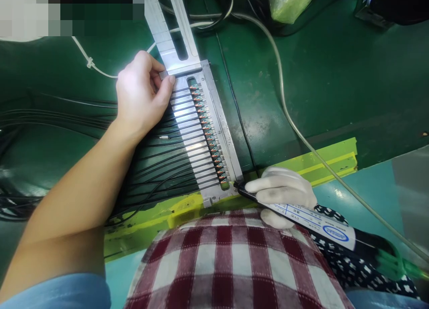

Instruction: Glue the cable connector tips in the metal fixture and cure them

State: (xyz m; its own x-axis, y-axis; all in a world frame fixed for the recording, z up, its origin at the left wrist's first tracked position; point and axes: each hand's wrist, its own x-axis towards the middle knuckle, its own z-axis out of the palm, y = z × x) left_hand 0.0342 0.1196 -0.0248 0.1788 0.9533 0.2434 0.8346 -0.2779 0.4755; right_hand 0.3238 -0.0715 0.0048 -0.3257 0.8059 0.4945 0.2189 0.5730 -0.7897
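On the green table lies a long metal fixture (187, 125) with its slotted lid (167, 36) swung up at the far end. Several black cables (187, 134) run from the left across it, and their stripped ends meet a row of small green circuit boards (208, 132) in the slot. My bare left hand (144, 92) pinches the fixture's upper left edge between thumb and fingers. My right hand (284, 192), in a white glove, grips a black dispensing syringe (308, 217) with a white label. Its dark tip is at the fixture's lower right corner, close to the last board; contact is unclear.
Yellow tape (328, 163) edges the table's front. A pale hose (281, 81) curves down the right side, and a thin black cable (233, 92) lies beside the fixture. A yellow-green plastic-wrapped bundle (290, 2) and a dark device (382, 5) stand at the back.
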